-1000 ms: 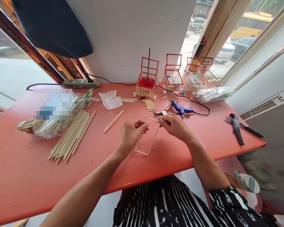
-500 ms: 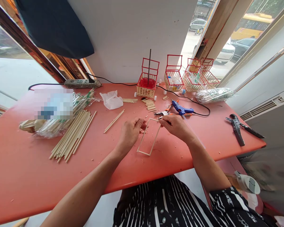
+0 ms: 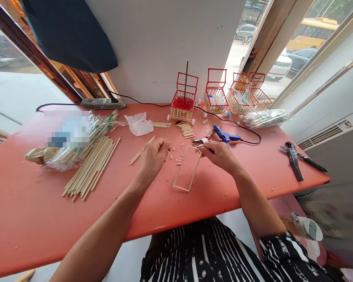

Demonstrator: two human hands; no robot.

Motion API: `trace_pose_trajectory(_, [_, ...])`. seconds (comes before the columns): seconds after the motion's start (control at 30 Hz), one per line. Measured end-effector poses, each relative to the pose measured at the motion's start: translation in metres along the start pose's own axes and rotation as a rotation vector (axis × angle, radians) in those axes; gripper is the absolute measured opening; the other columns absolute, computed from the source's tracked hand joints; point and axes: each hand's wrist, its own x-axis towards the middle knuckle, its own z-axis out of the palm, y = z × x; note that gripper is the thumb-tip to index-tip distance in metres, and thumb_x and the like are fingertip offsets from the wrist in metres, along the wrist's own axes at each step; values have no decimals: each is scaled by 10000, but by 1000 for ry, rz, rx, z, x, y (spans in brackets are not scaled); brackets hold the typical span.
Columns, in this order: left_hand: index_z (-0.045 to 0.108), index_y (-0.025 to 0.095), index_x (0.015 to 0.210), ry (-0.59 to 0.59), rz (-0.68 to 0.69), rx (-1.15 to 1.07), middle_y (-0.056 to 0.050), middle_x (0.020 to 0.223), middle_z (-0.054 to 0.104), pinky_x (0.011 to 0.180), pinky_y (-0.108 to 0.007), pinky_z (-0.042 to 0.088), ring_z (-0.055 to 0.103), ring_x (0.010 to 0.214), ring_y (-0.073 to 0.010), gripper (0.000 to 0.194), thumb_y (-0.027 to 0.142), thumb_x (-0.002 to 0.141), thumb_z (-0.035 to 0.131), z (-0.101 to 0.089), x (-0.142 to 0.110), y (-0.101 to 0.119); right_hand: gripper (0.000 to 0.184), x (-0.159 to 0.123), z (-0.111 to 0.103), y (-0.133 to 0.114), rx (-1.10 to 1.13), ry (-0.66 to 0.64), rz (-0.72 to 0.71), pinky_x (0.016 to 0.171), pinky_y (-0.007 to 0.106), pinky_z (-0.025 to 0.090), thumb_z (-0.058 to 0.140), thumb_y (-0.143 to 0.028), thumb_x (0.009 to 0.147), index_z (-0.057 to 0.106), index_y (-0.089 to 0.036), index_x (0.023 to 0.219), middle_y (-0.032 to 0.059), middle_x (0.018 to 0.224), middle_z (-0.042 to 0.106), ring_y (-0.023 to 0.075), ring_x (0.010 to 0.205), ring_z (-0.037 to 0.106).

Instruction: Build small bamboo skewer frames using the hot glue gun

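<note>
A slim rectangular frame of thin wooden sticks [image 3: 181,188] leans toward me above the red table. My right hand [image 3: 217,155] pinches its far right corner between thumb and fingers. My left hand [image 3: 153,157] is apart from the frame, to its left, with thumb and forefinger pressed together; whatever may be between them is too small to make out. Under that hand lies a pair of loose sticks [image 3: 133,158], partly covered. Small wood scraps [image 3: 179,159] are scattered between the hands. Just beyond my right hand are a blue glue gun [image 3: 226,135] and pliers with orange handles [image 3: 202,140].
Several small stick-built carts with red frames [image 3: 181,113] stand along the wall. Short cut sticks [image 3: 186,130] and a white plastic bag [image 3: 139,124] lie before them. Long sticks [image 3: 90,168] are piled at left. A black clamp-like tool [image 3: 294,160] rests near the right edge.
My left hand has let go of the frame's left side and moved left, fingertips still together. My right hand keeps hold of the corner; the frame has shifted slightly right.
</note>
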Motion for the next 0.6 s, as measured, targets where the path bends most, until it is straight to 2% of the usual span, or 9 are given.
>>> trace_pose_trajectory(0.13, [511, 242, 631, 4, 5, -19, 35, 467, 478, 563, -286, 369, 490, 483, -161, 325, 410, 903, 452, -1, 0, 0, 318, 0, 0, -1, 0, -4, 1, 631, 238, 399, 522, -247, 970, 649, -167, 690, 32, 695, 712, 139, 660, 625])
trace_pose_trajectory(0.27, [433, 234, 513, 36, 41, 10, 30, 433, 471, 572, -277, 384, 450, 453, -135, 462, 448, 920, 478, -2, -1, 1, 325, 0, 0, -3, 7, -4, -5, 634, 241, 402, 517, -255, 971, 642, -169, 684, 31, 692, 705, 142, 662, 625])
trace_pose_trajectory(0.33, [459, 227, 508, 27, 38, -43, 25, 443, 507, 566, -268, 401, 464, 451, -127, 477, 471, 915, 505, -1, -2, 0, 329, 0, 0, -4, 7, -2, -11, 636, 243, 400, 513, -257, 972, 636, -170, 679, 30, 685, 698, 140, 654, 617])
trace_pose_trajectory(0.47, [693, 192, 791, -61, -33, -260, -26, 705, 728, 636, -265, 491, 663, 653, -165, 280, 468, 825, 655, 7, -5, 1, 330, 0, 1, -6, 1, -2, -25, 633, 245, 394, 512, -266, 975, 623, -171, 679, 31, 687, 687, 139, 651, 600])
trace_pose_trajectory(0.53, [745, 178, 912, -92, -80, -283, -57, 843, 773, 679, -282, 524, 700, 754, -193, 320, 460, 761, 729, 11, -7, 3, 332, 0, 1, -7, -1, 0, -29, 639, 245, 394, 505, -265, 979, 614, -173, 679, 31, 693, 685, 141, 662, 602])
trace_pose_trajectory(0.6, [769, 172, 963, -100, -106, -262, -73, 893, 785, 684, -294, 542, 706, 775, -207, 369, 449, 719, 769, 12, -9, 5, 335, 0, 2, -7, -3, 3, -28, 641, 245, 392, 500, -261, 980, 602, -175, 673, 27, 689, 679, 140, 663, 601])
